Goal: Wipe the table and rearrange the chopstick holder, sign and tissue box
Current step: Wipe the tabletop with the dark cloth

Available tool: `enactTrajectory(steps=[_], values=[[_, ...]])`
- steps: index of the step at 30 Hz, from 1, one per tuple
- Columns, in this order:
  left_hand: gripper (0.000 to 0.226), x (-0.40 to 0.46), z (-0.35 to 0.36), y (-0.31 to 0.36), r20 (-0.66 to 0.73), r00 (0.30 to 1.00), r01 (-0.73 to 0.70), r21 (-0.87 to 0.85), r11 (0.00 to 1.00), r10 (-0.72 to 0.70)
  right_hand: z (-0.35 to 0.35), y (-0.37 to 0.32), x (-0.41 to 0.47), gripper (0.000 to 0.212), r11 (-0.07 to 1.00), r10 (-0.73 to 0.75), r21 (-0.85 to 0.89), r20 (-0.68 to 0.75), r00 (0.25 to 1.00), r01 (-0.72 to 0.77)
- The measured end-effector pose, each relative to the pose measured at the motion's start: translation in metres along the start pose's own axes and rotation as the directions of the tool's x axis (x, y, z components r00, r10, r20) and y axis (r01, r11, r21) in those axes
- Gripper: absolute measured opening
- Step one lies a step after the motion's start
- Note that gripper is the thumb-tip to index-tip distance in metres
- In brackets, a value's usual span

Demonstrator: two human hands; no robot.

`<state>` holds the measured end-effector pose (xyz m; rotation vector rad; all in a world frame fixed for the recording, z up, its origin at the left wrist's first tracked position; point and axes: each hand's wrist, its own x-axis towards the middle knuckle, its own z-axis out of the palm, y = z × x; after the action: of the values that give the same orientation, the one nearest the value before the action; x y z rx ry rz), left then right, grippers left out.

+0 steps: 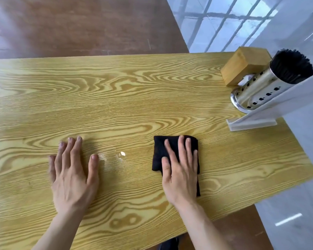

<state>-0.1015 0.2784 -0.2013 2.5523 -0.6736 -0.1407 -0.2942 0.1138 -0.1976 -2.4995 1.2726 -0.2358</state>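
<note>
A yellow wood-grain table (126, 91) fills the view. My right hand (181, 170) lies flat, fingers spread, pressing a folded black cloth (158, 152) onto the table. My left hand (73, 170) rests flat on the bare table, holding nothing. Between the hands is a wet smear with a small white speck (122, 153). At the right end stand a wooden tissue box (242, 65), a perforated steel chopstick holder (257, 91) full of black chopsticks (293, 67), and a clear acrylic sign (271, 109) in front of the holder.
The table's right edge runs diagonally just past the sign. Beyond it lies a glossy white tiled floor (296, 195). A reddish-brown floor (79, 24) lies beyond the far edge. A dark shoe (170, 244) shows below the near edge.
</note>
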Motion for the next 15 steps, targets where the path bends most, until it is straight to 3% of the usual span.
enactTrajectory(steps=[5,10,15], values=[[0.070,0.001,0.000,0.002,-0.003,1.000,0.001,0.009,1.000,-0.001,0.012,-0.005,-0.008,0.058,0.975,-0.030,-0.219,-0.008,1.000,0.028],[0.070,0.002,0.000,0.002,-0.009,1.000,0.004,0.001,1.000,-0.004,0.011,0.009,-0.025,0.061,0.968,-0.080,-0.240,0.002,0.997,0.079],[0.071,0.003,-0.002,0.004,0.006,1.000,0.015,0.008,1.000,-0.015,0.011,0.015,0.011,0.064,0.967,0.092,-0.228,-0.093,0.991,-0.111]])
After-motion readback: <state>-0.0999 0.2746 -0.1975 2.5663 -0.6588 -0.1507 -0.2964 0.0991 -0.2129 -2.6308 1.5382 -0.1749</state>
